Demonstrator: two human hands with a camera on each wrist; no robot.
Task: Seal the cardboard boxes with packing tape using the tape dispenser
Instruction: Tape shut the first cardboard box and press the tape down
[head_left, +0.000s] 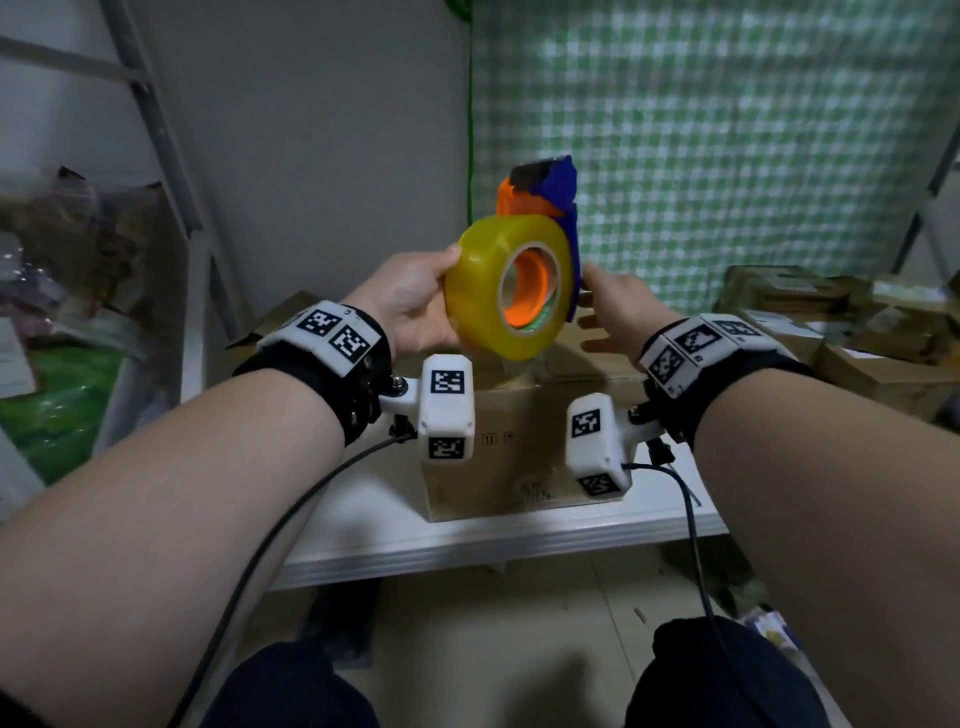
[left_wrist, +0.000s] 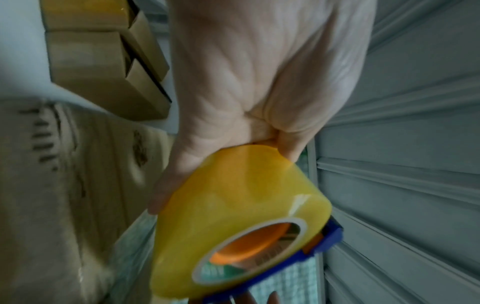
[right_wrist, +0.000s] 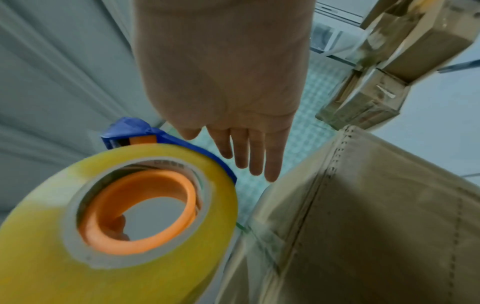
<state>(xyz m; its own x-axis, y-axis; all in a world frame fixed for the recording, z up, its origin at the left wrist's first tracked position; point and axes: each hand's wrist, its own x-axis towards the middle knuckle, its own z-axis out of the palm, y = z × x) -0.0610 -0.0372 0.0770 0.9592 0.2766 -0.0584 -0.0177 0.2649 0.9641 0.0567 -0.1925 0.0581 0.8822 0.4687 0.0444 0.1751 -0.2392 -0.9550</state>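
A blue and orange tape dispenser (head_left: 550, 189) carries a thick yellow tape roll (head_left: 483, 291) and is held up in the air above a cardboard box (head_left: 519, 452). My left hand (head_left: 415, 304) grips the roll (left_wrist: 233, 205) from the left, thumb on top and fingers underneath. To the right of the dispenser's blue frame (right_wrist: 207, 152), my right hand (head_left: 615, 312) has its fingers (right_wrist: 255, 154) straight and spread, holding nothing; I cannot tell whether they touch the frame. The box (right_wrist: 363, 226) stands closed on a white table (head_left: 467, 540), directly below the dispenser.
Several small cardboard boxes (head_left: 831, 322) are stacked at the back right of the table. A metal rack (head_left: 156, 130) with bags (head_left: 62, 249) stands at the left. A green checked cloth (head_left: 727, 130) hangs behind. My knees (head_left: 727, 675) are below the table's front edge.
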